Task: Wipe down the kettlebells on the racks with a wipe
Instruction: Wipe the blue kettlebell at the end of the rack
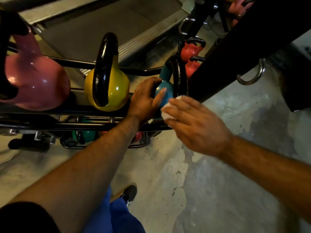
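Currently the wipe (168, 109) is on the blue bell (164, 93), at the right end of the top rack (84, 126). Right hand (196, 125) presses it there, fingers straight, close together. Left hand (145, 100) steadies the bell, fingers curled round its far side, thumb flat on the front. Progress: judged mid-task; whether the yellow bell (116, 88) and pink bell (37, 81) are done cannot be told. Green and red bells on lower tiers likely remain. Floor (218, 182): bare, blotchy concrete. Dim room; treadmill behind.

floor (218, 182): blotchy grey concrete | treadmill deck (109, 22) beyond | dark beam (252, 47) at right | light: dim, warm
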A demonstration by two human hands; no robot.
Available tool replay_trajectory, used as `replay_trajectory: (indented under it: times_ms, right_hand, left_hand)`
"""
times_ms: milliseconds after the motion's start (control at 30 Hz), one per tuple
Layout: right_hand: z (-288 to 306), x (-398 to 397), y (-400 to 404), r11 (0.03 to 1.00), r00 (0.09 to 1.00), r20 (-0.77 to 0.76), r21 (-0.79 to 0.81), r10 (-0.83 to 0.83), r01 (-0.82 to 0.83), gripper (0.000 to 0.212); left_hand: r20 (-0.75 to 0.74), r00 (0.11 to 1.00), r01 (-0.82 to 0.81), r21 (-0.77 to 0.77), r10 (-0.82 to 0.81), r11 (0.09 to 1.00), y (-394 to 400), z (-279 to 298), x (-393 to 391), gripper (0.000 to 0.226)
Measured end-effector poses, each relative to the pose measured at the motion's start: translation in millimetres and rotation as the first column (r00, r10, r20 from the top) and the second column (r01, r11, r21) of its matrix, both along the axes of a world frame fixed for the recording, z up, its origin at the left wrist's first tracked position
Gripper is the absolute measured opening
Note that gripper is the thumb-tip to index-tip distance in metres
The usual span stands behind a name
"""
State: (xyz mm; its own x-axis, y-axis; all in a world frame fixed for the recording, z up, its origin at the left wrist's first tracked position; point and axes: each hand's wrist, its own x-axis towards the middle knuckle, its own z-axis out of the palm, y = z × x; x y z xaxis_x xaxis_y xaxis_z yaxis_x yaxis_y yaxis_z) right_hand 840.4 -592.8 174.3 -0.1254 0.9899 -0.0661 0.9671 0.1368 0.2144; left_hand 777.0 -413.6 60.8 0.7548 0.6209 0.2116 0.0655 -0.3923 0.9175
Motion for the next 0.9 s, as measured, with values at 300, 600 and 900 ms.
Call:
replay_trajectory:
  times_ms: [300, 600, 900]
  right_hand:
    - [-31, -4, -8, 0.945, 0.991, -0.088, 0.302, -0.1, 0.122, 0.04]
    - [-50, -18, -8, 0.878, 0.964, -0.206, 0.414, -0.165, 0.239, 0.046]
    - [-81, -83, 13, 0.574, 0.557, -0.807, 0.366, -0.196, 0.732, 0.049]
  left_hand:
    - [0.045, 0.999, -0.016, 0.014, 0.015, 1.0, 2, -6, 1, 0.04]
    - [0.003, 1.0, 0.012, -0.042, -0.012, 0.999, 3, -6, -1, 0.039]
    - [-0.02, 1.0, 0.01, -0.061, -0.011, 0.998, 2, 2, -2, 0.025]
